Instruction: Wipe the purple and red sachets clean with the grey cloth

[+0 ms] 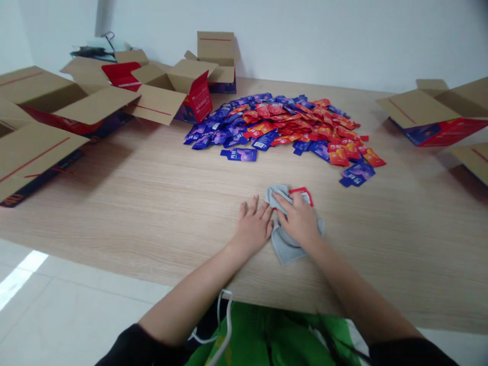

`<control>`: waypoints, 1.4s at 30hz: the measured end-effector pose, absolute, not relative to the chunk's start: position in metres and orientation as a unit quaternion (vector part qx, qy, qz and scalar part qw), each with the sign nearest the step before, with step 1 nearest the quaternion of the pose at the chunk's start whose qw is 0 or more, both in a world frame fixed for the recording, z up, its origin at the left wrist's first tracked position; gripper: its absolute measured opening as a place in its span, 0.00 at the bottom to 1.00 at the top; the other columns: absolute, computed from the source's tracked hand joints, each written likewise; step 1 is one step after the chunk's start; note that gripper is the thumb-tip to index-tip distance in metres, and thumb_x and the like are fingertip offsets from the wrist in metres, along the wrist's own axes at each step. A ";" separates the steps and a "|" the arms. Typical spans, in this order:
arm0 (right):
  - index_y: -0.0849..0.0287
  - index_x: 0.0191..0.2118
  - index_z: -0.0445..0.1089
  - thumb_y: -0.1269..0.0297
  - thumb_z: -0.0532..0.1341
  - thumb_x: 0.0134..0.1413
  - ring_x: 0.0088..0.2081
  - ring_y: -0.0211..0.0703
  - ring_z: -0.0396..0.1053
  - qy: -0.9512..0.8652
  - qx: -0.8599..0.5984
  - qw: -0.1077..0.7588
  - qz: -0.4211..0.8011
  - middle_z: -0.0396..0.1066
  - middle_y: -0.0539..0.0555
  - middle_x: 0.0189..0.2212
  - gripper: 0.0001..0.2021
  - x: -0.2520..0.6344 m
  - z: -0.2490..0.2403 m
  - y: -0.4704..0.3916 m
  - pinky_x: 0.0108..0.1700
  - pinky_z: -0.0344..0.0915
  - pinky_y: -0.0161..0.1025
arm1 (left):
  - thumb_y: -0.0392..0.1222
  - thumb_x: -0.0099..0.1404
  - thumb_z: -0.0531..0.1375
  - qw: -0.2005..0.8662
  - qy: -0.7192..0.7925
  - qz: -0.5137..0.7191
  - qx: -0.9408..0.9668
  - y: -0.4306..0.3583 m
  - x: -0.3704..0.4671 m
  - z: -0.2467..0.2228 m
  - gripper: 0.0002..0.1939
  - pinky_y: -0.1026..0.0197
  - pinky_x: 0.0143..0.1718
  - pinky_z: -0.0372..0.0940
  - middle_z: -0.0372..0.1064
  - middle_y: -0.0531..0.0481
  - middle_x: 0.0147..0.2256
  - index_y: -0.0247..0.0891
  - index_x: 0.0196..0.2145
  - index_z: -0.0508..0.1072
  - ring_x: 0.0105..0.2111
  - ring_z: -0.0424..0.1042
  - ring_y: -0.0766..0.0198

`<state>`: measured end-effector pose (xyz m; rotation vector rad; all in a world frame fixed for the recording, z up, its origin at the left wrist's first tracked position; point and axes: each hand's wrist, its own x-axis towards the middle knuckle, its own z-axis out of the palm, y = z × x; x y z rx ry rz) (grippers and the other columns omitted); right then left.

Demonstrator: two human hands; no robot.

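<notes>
If you push too hard with the gray cloth (285,246), I think the red packet (305,194) could slide away or bend. That could happen because it looks flat and thin, and your left hand (254,223) isn't seen pinning it down. The loose cloth tail, which hangs toward the near edge of the desk (160,198), could also bunch up and pull the packet crooked. If the packet slips toward the far edge, it could get mixed in with the big pile of packets (290,119).

The red packet lies on the desk, nearer the near edge than the far one. It is partly under your right hand (299,216) and the cloth. Its red rim and white label peek out past your right fingers, toward the far edge. Your right fingers are curled and hold the bunched cloth. Your left fingers are spread flat on the desk and grip nothing. They are just beside the cloth, on the side toward the left edge; I can't tell if they touch it.
</notes>
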<state>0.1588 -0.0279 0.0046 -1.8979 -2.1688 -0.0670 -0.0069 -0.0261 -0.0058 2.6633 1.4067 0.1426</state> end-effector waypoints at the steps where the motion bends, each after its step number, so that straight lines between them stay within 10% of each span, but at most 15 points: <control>1: 0.46 0.62 0.66 0.60 0.54 0.62 0.43 0.50 0.67 -0.733 -0.669 0.122 -0.023 0.64 0.60 0.48 0.23 0.163 0.001 -0.028 0.42 0.64 0.43 | 0.47 0.74 0.43 0.063 0.467 0.049 0.881 -0.026 -0.007 -0.006 0.27 0.34 0.64 0.47 0.54 0.48 0.67 0.40 0.67 0.57 0.69 0.44 0.44; 42: 0.54 0.59 0.70 0.59 0.53 0.61 0.39 0.46 0.69 -0.604 -0.772 0.193 0.046 0.66 0.57 0.41 0.23 0.258 0.009 -0.029 0.43 0.66 0.43 | 0.47 0.74 0.42 0.068 0.455 0.036 0.887 -0.021 -0.011 -0.004 0.28 0.35 0.63 0.49 0.47 0.51 0.69 0.43 0.69 0.52 0.69 0.44 0.44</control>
